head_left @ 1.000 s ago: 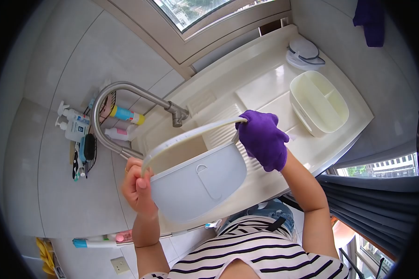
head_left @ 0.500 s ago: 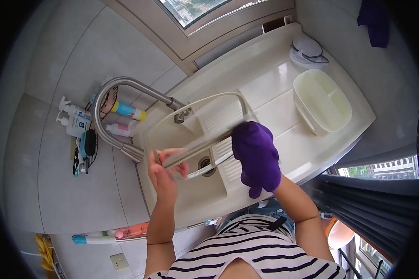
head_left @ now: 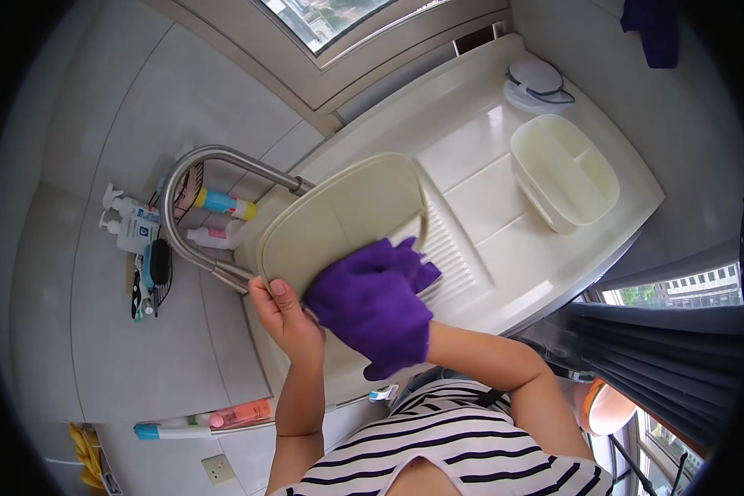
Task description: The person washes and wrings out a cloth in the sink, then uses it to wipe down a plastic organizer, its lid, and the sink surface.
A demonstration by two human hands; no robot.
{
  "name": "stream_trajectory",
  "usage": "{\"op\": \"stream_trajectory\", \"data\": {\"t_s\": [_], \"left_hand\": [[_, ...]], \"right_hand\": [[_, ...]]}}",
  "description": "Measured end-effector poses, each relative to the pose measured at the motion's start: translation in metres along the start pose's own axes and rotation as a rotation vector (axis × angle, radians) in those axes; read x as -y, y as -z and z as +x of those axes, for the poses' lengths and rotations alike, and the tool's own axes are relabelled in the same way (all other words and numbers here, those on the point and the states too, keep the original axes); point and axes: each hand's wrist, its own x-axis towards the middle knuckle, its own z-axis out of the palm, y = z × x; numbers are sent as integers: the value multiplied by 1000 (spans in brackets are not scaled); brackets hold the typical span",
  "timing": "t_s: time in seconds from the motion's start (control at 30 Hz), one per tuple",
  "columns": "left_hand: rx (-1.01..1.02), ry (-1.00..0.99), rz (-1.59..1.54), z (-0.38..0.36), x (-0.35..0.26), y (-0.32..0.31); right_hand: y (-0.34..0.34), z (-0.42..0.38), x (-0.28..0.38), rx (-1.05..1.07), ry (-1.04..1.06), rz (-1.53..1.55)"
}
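Observation:
A large cream-coloured lid or tray [head_left: 331, 219] with a rounded rim is held tilted above the sink. My left hand [head_left: 288, 318] grips its lower left edge, thumb on the near face and the fingers partly hidden behind. Purple cloth [head_left: 372, 302], shaped like a glove or mitt, covers my right hand [head_left: 380, 322] and lies against the lower part of the lid. The fingers inside that cloth cannot be made out. Behind the lid, the curved metal faucet [head_left: 231, 153] arches from the left.
A pale divided container [head_left: 566, 174] stands on the white counter [head_left: 463, 165] at the right, with a clear rounded item [head_left: 539, 83] behind it. Bottles [head_left: 136, 227] and a brush [head_left: 159, 260] hang on the left wall. A purple cloth [head_left: 657, 33] hangs at the upper right.
The lid has turned from nearly see-through and blurred to showing its broad face. My right hand with the purple cloth has moved left and down onto it.

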Motion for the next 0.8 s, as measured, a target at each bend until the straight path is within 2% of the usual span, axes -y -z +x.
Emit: {"op": "stream_trajectory", "data": {"t_s": [0.03,0.1,0.17,0.23,0.27,0.3,0.37,0.4,0.43,0.5,0.53,0.57,0.6,0.63,0.67,0.7,0.77,0.8], "left_hand": [[-4,-5,3,0,-3,1],[-32,65,-49,-2,-14,3],[-10,65,-57,-3,-19,10],[20,65,-66,-3,-20,11],[-48,113,-93,-1,-19,6],[-115,160,-121,0,-17,1],[-81,207,-127,1,-14,-5],[-46,257,-135,2,-11,-6],[-45,256,-132,3,-5,-6],[88,263,-83,2,11,-8],[89,266,-85,0,16,-12],[-33,198,-194,-3,21,-21],[-154,128,-306,-4,24,-31],[-153,129,-314,-6,26,-42],[-182,110,-352,-6,27,-54],[-206,90,-388,-4,28,-63],[-205,95,-362,-2,33,-70],[-201,102,-336,-1,37,-72]], "right_hand": [[0,-4,-8,-1,7,3],[-5,-12,-27,-121,-129,-160],[37,-9,-33,50,-228,-328],[60,1,-30,42,-393,-511],[66,1,-41,206,-315,-552],[51,-8,-59,206,-312,-551],[4,-27,-99,94,-410,-766],[5,-25,-97,-62,-328,-443],[15,-26,-91,-64,-329,-441],[39,-32,-83,-475,-325,217],[29,-20,-84,-640,-342,263],[30,-18,-66,-711,-733,1034],[32,-14,-56,-657,-605,368],[31,-9,-47,-555,-442,-283],[21,-5,-36,-564,-666,-186],[6,-11,-37,-616,-547,28],[-51,-21,-44,-595,-408,-279],[-51,-22,-43,-598,-411,-285]]}}
